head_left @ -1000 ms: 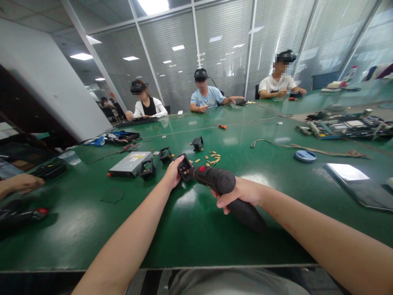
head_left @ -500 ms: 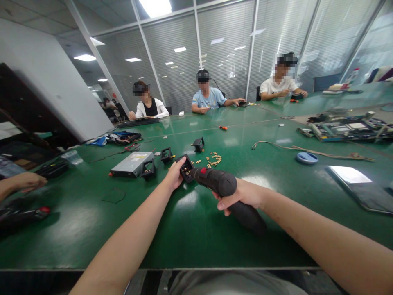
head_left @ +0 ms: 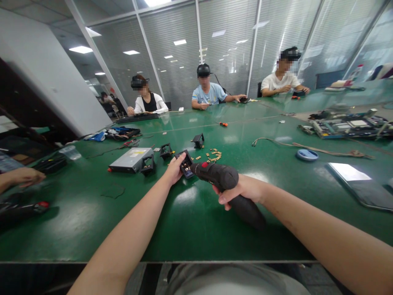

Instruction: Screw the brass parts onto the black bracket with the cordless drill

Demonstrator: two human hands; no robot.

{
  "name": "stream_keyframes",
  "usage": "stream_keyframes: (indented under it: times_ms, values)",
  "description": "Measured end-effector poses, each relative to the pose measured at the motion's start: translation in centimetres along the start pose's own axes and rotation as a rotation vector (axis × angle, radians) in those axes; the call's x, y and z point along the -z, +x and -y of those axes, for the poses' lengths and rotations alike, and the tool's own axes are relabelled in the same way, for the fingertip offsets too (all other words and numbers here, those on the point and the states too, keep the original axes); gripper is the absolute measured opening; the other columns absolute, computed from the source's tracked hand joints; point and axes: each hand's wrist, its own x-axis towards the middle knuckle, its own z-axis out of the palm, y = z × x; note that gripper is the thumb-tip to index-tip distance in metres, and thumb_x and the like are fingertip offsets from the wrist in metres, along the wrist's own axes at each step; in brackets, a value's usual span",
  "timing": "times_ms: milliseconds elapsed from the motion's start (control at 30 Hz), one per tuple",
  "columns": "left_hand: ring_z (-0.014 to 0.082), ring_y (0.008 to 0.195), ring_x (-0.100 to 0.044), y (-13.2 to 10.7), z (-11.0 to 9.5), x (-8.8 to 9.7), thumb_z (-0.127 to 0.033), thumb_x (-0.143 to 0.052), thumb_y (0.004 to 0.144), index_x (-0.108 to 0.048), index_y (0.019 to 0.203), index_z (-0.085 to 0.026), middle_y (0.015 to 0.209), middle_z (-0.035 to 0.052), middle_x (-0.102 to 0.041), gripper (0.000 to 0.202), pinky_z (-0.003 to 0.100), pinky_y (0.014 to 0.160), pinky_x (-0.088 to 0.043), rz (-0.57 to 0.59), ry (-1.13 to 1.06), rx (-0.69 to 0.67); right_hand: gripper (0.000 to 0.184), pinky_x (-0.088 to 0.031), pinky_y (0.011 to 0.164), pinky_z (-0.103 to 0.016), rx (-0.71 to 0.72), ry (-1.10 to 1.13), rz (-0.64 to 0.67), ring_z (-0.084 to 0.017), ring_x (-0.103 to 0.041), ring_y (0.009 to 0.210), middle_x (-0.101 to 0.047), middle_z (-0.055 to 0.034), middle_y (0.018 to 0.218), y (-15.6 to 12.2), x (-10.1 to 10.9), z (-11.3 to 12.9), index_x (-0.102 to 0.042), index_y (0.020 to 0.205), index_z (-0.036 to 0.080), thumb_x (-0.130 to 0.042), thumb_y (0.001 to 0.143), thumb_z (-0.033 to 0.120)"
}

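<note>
My left hand (head_left: 176, 169) is closed on a small black plastic housing (head_left: 186, 164) with brass-coloured metal parts inside, tilted above the green table. In my right hand (head_left: 235, 192) is a black power screwdriver (head_left: 219, 175) with a red button, gripped by its handle. Its nose points left at the housing's open side; whether the bit touches a screw I cannot tell. Just beyond lie several small brass pieces (head_left: 215, 155). More black housings (head_left: 198, 141) like the held one stand around, two of them beside a silver disc drive (head_left: 130, 160).
At the far left are another person's hand (head_left: 29, 177) and a second power screwdriver (head_left: 24, 212). A blue round lid (head_left: 307, 155), a flat cable (head_left: 310, 149), a tablet-like panel (head_left: 364, 186) and circuit boards (head_left: 353, 126) lie to the right. Three people sit across the table (head_left: 190, 229).
The camera view has shifted slightly. The screwdriver's nose sits a little farther from the housing's inside, and more of the brass parts show. Both hands keep their hold.
</note>
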Motion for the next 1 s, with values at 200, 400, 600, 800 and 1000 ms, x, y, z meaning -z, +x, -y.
stream_keyframes:
  times_ms: [200, 400, 600, 800, 1000]
  values:
    - [0.0205, 0.073, -0.073, -0.18, -0.14, -0.26, -0.05, -0.073, 0.085, -0.064, 0.105, -0.016, 0.087, 0.0093, -0.075, 0.041, 0.035, 0.074, -0.06, -0.021, -0.001, 0.011, 0.036, -0.056, 0.051, -0.026, -0.008, 0.013, -0.01, -0.013, -0.064, 0.053, -0.062, 0.0023, 0.072, 0.12, 0.15, -0.14, -0.062, 0.079, 0.013, -0.087, 0.053, 0.019]
    - [0.0272, 0.086, -0.075, -0.33, -0.62, -0.14, -0.076, -0.04, 0.09, -0.063, 0.095, -0.018, 0.087, 0.0122, -0.075, 0.062, 0.04, 0.078, -0.06, -0.039, -0.066, 0.075, 0.036, -0.057, 0.053, -0.027, -0.004, -0.025, -0.033, -0.015, -0.065, 0.056, -0.063, 0.0017, 0.07, 0.06, 0.03, -0.06, -0.061, 0.08, 0.014, -0.086, 0.054, 0.016]
    - [0.0258, 0.079, -0.075, -0.07, -0.86, 0.02, -0.062, -0.038, 0.098, -0.065, 0.097, -0.017, 0.083, 0.0106, -0.074, 0.052, 0.041, 0.077, -0.06, -0.06, -0.1, 0.119, 0.035, -0.055, 0.05, -0.027, -0.021, -0.036, -0.024, -0.015, -0.065, 0.055, -0.063, 0.0014, 0.07, 0.01, 0.13, -0.1, -0.061, 0.081, 0.015, -0.085, 0.055, 0.017]
    - [0.0245, 0.07, -0.072, 0.25, -0.73, -0.22, -0.039, -0.047, 0.096, -0.067, 0.105, -0.015, 0.08, 0.0099, -0.074, 0.033, 0.039, 0.072, -0.06, -0.106, -0.107, 0.145, 0.034, -0.055, 0.05, -0.027, -0.033, -0.053, -0.031, -0.016, -0.065, 0.053, -0.064, 0.0005, 0.067, -0.09, -0.1, 0.1, -0.061, 0.078, 0.014, -0.085, 0.054, 0.017]
    - [0.0247, 0.071, -0.072, 0.17, -0.73, -0.45, -0.037, -0.046, 0.094, -0.067, 0.097, -0.014, 0.081, 0.0118, -0.074, 0.032, 0.036, 0.066, -0.059, -0.094, -0.07, 0.135, 0.036, -0.055, 0.05, -0.027, -0.014, -0.025, -0.041, -0.015, -0.065, 0.054, -0.063, 0.0015, 0.069, -0.01, -0.16, 0.02, -0.062, 0.081, 0.014, -0.086, 0.054, 0.016]
